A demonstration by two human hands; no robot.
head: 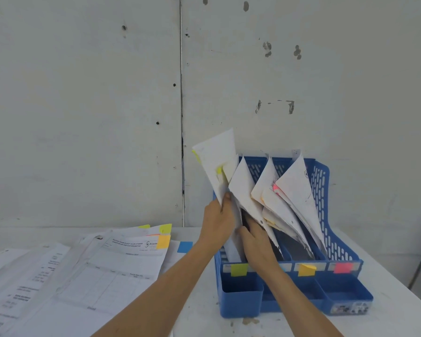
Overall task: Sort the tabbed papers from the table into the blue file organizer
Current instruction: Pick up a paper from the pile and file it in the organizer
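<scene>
left hand [218,222] pinches yellow-tabbed papers [216,161] | right hand [255,239] reaches into blue organizer [241,295], grip hidden

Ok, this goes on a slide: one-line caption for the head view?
Left hand grips yellow-tabbed papers at the leftmost slot of the blue file organizer; right hand reaches in alongside.

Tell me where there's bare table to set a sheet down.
Bare table lies right of the blue organizer, and in a strip between it and the spread papers, though the forearms cross there. The left side is crowded with those papers.
</scene>
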